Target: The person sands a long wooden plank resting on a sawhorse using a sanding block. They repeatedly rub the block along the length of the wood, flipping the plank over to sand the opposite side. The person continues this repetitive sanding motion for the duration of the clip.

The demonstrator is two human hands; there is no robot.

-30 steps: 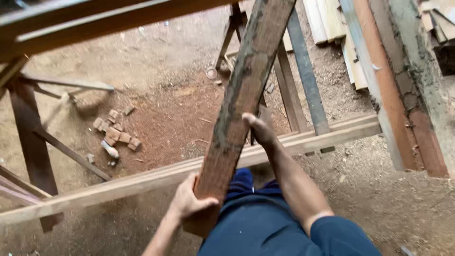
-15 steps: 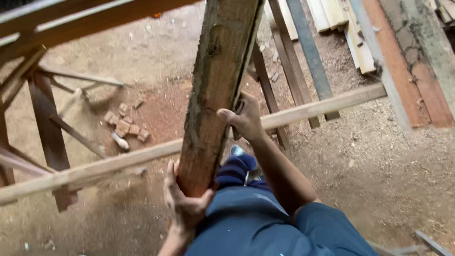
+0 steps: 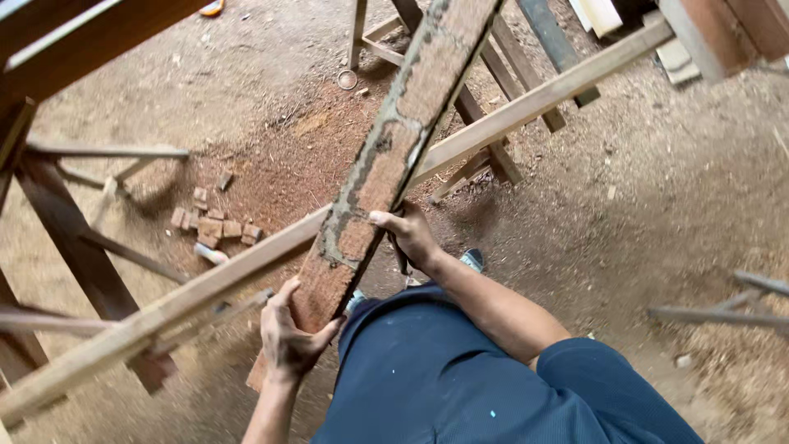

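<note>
A long, rough reddish-brown plank (image 3: 394, 156) streaked with grey crust runs from near my waist up to the top of the head view, tilted to the right. My left hand (image 3: 289, 339) grips its near end from below and the left. My right hand (image 3: 408, 234) clasps its right edge a little higher up. The plank crosses over a long pale wooden rail (image 3: 246, 263) that slants from lower left to upper right. I wear dark blue clothes.
Sawdust and red-brown dirt cover the ground. Several small wood blocks (image 3: 212, 224) lie left of the plank. Dark timber frames (image 3: 57, 238) stand at the left, sawhorse legs (image 3: 485, 156) behind the rail, loose sticks (image 3: 723, 308) at the right.
The plank has swung from near upright to leaning right, and my view has turned with it. Both hands keep their grip; the right hand sits lower on the plank's edge.
</note>
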